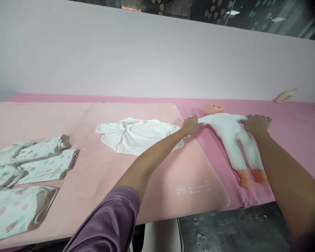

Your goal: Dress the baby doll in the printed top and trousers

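Observation:
A baby doll (225, 127) with a white cloth body lies on its back at the right, its head towards the wall and its feet towards me. My left hand (191, 125) is closed around the end of one doll arm. On the other side, my right hand (257, 124) grips the other arm, so both arms are spread outwards. The doll's own hands are hidden in my fingers. Beside my left hand, a white baby shirt (141, 134) lies spread out flat, one of its sleeves close to my wrist.
Folded printed baby clothes (47, 164) lie at the left, with a folded printed cloth (18, 210) nearer the front edge. A peach blanket (86, 185) covers much of the pink bed surface (294, 140). A bottle (285, 95) leans by the white wall (152, 56).

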`<state>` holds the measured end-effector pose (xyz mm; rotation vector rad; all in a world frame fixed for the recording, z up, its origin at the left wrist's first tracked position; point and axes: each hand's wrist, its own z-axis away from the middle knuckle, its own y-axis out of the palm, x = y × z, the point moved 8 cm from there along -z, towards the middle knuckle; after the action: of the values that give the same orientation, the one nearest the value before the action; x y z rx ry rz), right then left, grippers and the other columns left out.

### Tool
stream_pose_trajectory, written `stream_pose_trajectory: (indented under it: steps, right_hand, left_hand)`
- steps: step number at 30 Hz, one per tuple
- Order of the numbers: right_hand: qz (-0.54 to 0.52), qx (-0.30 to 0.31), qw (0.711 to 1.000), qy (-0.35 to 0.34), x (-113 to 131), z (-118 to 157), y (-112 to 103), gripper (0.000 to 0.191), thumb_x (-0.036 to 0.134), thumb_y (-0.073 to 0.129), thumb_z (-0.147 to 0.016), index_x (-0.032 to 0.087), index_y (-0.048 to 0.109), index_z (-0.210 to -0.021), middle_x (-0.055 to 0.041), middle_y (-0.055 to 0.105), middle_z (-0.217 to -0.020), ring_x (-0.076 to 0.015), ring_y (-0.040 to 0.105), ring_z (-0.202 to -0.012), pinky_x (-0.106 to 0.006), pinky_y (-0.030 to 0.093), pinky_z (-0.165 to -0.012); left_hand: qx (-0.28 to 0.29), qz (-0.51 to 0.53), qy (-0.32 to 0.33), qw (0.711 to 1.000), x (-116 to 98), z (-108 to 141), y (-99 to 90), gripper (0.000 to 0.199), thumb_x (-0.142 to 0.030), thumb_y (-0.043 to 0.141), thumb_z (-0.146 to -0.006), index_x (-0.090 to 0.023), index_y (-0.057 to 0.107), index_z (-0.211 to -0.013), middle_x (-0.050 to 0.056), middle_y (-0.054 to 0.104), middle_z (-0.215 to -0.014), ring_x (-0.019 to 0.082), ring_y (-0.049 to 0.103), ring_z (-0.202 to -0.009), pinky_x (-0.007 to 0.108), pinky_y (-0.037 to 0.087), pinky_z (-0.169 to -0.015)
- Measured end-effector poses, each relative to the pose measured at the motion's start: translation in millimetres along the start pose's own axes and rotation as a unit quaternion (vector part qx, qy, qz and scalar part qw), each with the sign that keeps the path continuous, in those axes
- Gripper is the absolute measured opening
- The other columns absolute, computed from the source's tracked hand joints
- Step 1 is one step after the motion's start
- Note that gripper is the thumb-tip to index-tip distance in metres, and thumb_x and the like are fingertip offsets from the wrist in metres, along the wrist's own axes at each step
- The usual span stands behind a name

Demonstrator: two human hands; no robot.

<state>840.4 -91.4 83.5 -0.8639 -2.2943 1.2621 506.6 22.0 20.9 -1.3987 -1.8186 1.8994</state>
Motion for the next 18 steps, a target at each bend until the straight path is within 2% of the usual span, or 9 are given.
stream_pose_trajectory:
  steps: [2,6,9,11,13,14,15,16,18]
  right_hand:
    - [0.015,0.056,0.998,0.035,-21,0,20,0.059,0.062,0.059,-0.096,0.021,0.057,-0.053,-0.0291,0.068,-0.084,-0.0377,0.061,-0.098,-0.058,0.029,-0.082]
    - [-0.008,0.075,0.994,0.081,-47,4,40,0.053,0.059,0.064,-0.090,0.021,0.056,-0.054,-0.0305,0.069,-0.092,-0.0434,0.062,-0.105,-0.062,0.030,-0.085]
    - [-0.045,0.069,0.989,0.123,-62,8,39,0.055,0.063,0.065,-0.085,0.021,0.055,-0.049,-0.0347,0.068,-0.093,-0.0503,0.059,-0.107,-0.067,0.030,-0.081]
    - [-0.059,0.047,0.991,0.112,-61,16,23,0.051,0.061,0.060,-0.088,0.020,0.066,-0.057,-0.0390,0.067,-0.101,-0.0526,0.058,-0.111,-0.068,0.031,-0.081]
    - [-0.078,-0.014,0.996,0.036,-42,37,-9,0.041,0.053,0.056,-0.092,0.020,0.079,-0.084,-0.0387,0.067,-0.117,-0.0511,0.057,-0.119,-0.067,0.034,-0.087]
    - [-0.094,-0.064,0.993,-0.015,-26,54,-32,0.039,0.048,0.053,-0.094,0.021,0.080,-0.101,-0.0355,0.067,-0.125,-0.0492,0.056,-0.123,-0.066,0.036,-0.092]
    - [-0.113,-0.085,0.988,-0.068,-7,76,-52,0.039,0.046,0.052,-0.096,0.022,0.078,-0.112,-0.0318,0.068,-0.127,-0.0470,0.058,-0.122,-0.064,0.038,-0.094]
    - [-0.136,-0.067,0.982,-0.116,14,101,-67,0.037,0.047,0.052,-0.097,0.024,0.076,-0.112,-0.0272,0.070,-0.122,-0.0442,0.061,-0.114,-0.061,0.041,-0.093]
    - [-0.196,0.020,0.965,-0.172,59,154,-89,0.033,0.053,0.052,-0.100,0.028,0.071,-0.108,-0.0178,0.073,-0.110,-0.0372,0.065,-0.100,-0.053,0.048,-0.088]
  left_hand:
    - [0.004,0.019,0.007,1.000,-4,-14,12.8,0.047,-0.059,0.048,-0.108,-0.016,0.057,-0.126,0.018,0.073,-0.130,0.034,0.067,-0.123,0.043,0.050,-0.098]
    - [-0.003,0.026,0.024,0.999,-8,-31,24.5,0.047,-0.058,0.052,-0.107,-0.017,0.059,-0.128,0.017,0.073,-0.132,0.035,0.063,-0.128,0.047,0.047,-0.106]
    - [-0.002,0.009,0.026,1.000,-7,-13,14.6,0.036,-0.041,0.049,-0.109,-0.021,0.059,-0.138,0.012,0.070,-0.143,0.031,0.058,-0.137,0.048,0.044,-0.114]
    - [-0.020,-0.008,0.052,0.998,-5,27,-8.6,0.039,-0.033,0.046,-0.109,-0.026,0.056,-0.146,0.009,0.064,-0.153,0.028,0.053,-0.146,0.047,0.042,-0.119]
    - [-0.055,-0.017,0.116,0.992,0,88,-43.6,0.044,-0.043,0.050,-0.107,-0.030,0.056,-0.148,0.006,0.060,-0.158,0.027,0.053,-0.146,0.045,0.042,-0.121]
    - [-0.064,-0.020,0.125,0.990,10,123,-62.2,0.043,-0.046,0.051,-0.106,-0.032,0.059,-0.146,0.005,0.062,-0.156,0.027,0.055,-0.144,0.045,0.044,-0.120]
    - [-0.069,-0.027,0.110,0.991,25,157,-80.7,0.040,-0.048,0.051,-0.105,-0.035,0.061,-0.142,0.005,0.065,-0.151,0.027,0.058,-0.140,0.045,0.046,-0.118]
    - [-0.087,-0.039,0.068,0.993,46,191,-101.4,0.037,-0.051,0.050,-0.105,-0.036,0.064,-0.135,0.005,0.069,-0.144,0.029,0.061,-0.134,0.047,0.047,-0.117]
    - [-0.114,-0.082,-0.048,0.989,96,255,-140.0,0.039,-0.061,0.049,-0.102,-0.034,0.067,-0.126,0.008,0.073,-0.130,0.033,0.064,-0.125,0.051,0.049,-0.112]
